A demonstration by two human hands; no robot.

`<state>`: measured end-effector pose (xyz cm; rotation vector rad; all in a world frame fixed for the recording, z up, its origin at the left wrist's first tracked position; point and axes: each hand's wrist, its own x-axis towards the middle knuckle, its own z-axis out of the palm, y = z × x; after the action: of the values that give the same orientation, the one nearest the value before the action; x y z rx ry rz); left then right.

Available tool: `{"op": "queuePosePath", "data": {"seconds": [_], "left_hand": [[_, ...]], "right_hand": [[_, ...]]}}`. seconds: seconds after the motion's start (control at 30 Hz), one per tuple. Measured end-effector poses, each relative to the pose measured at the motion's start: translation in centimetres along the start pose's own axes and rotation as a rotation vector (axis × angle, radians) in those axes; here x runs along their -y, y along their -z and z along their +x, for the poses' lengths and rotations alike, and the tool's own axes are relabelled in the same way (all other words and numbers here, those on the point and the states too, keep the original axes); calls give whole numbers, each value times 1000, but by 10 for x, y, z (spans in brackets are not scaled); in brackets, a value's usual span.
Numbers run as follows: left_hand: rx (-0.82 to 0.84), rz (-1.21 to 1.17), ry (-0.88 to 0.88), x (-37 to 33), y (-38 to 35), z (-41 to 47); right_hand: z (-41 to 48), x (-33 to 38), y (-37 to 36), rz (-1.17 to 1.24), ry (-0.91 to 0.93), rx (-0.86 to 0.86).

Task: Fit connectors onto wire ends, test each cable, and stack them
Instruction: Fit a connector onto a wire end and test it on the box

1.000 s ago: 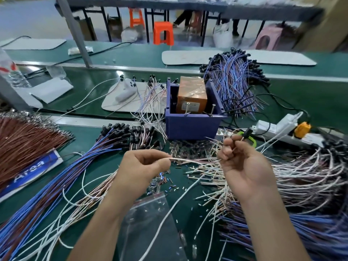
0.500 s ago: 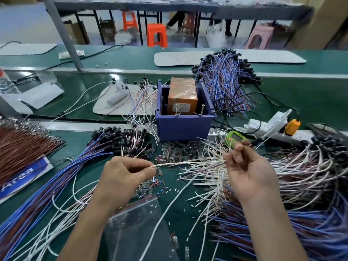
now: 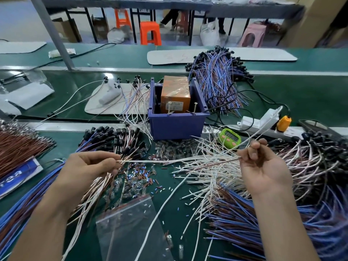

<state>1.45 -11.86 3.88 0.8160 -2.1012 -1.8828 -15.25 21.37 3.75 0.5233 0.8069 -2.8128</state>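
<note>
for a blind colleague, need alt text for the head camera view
A left hand and a right hand pinch a thin white wire taut between them above a green bench. Heaps of loose wires surround them; behind stands a purple bin holding an orange box.

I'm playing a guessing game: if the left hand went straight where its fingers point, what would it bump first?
Probably the tangle of white wires, since the left hand points right along the wire it pinches. Beyond that is the right hand. Depth is unclear.
</note>
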Motion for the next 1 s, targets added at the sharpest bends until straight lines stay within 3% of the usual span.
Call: {"op": "queuePosePath", "data": {"seconds": [0.27,0.4,0.5,0.57,0.63,0.7,0.77,0.8,1.0], "left_hand": [[-107,-349,123,16,-18,9],[-567,-187,28,23,-22,8],[-695,74,-37,22,-20,4],[-647,309,-121,10,-28,-8],[-479,383,-229,-2,-47,-20],[-106,367,-214,-6,-79,-30],[303,351,-69,-7,-120,-42],[404,275,6,-5,-140,-46],[275,-504,277,-8,-181,-41]], "right_hand": [[0,-1,-1,46,-9,-5],[-4,-4,3,112,-47,-49],[-7,-2,6,145,-31,-82],[-8,-1,5,168,-21,-94],[-8,-3,3,196,-20,-97],[-8,-7,0,224,-35,-99],[-10,-11,-3,243,-54,-101],[-11,-13,-4,246,-62,-99],[-26,-23,-3,178,-99,-79]]}}
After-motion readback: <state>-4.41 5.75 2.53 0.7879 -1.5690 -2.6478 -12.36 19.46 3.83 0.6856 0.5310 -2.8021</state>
